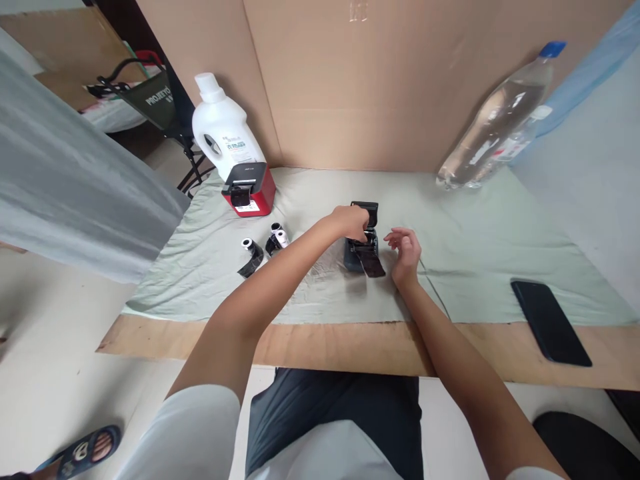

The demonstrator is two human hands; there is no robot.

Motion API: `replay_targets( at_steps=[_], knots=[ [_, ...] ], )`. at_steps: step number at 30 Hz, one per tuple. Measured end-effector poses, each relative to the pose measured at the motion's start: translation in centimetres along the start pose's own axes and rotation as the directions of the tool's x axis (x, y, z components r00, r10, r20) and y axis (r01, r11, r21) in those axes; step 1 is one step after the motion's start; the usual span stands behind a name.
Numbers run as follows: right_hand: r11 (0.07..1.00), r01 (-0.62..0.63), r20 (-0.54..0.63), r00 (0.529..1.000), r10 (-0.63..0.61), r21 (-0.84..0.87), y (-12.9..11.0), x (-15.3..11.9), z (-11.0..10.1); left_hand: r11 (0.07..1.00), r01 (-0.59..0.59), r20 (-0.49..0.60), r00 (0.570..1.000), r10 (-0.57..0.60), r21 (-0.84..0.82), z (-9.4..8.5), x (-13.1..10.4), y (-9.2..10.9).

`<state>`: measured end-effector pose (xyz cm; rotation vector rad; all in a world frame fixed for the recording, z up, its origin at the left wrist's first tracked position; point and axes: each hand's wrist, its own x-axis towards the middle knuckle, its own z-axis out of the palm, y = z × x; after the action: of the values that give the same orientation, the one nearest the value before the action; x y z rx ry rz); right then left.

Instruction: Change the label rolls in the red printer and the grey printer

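A small dark printer-like device (pixel 354 261) stands on the cloth with its lid (pixel 370 213) raised. A strip of dark film (pixel 373 263) hangs out of its front. My left hand (pixel 353 223) reaches over the device from the left, fingers bent down into the opening; what they pinch, if anything, is hidden. Just right of the device, my right hand (pixel 404 252) rests on its edge with fingers loosely curled apart, holding nothing. Several small rolls with dark film, one of them a roll (pixel 253 257) at the left, lie near my left forearm.
Behind the rolls sits a red and black box-shaped device (pixel 250 190), beside a white detergent bottle (pixel 225 130). Large clear bottles (pixel 500 123) lean at the back right. A black phone (pixel 550 323) lies near the front edge. A thin cable (pixel 435 290) runs past my right wrist.
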<state>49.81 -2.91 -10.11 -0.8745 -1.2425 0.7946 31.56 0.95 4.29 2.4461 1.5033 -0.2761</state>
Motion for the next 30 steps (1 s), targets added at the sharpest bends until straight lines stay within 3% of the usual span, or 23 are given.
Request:
replay_targets(
  at_steps=[4,8,15,21,27,30],
  knots=[
    [1.0,-0.008,-0.004,1.0,0.008,-0.005,0.0,0.1,0.0,0.998,0.041,0.013,0.999,-0.04,-0.046,0.9,0.6,-0.3],
    [1.0,-0.02,0.014,1.0,0.02,0.006,0.0,0.1,0.0,0.999,0.049,0.01,0.999,-0.049,0.015,1.5,1.2,-0.5],
    [0.999,-0.025,0.013,1.0,0.026,-0.041,-0.3,0.0,0.1,0.993,0.052,-0.004,0.999,-0.051,0.104,1.8,1.9,0.8],
    [0.999,-0.043,0.034,0.998,0.044,-0.024,-0.6,0.0,0.2,0.987,-0.026,0.062,0.998,0.017,0.157,1.6,2.1,1.0],
    [0.999,-0.047,0.026,0.999,0.046,0.02,-0.5,0.1,0.1,0.994,-0.034,-0.031,0.999,0.037,0.1,0.2,1.7,0.5],
    [0.999,-0.048,0.027,0.998,0.048,0.004,-0.3,0.3,-0.1,0.999,0.001,-0.129,0.992,-0.008,-0.054,-1.0,0.1,-0.1]
  ],
)
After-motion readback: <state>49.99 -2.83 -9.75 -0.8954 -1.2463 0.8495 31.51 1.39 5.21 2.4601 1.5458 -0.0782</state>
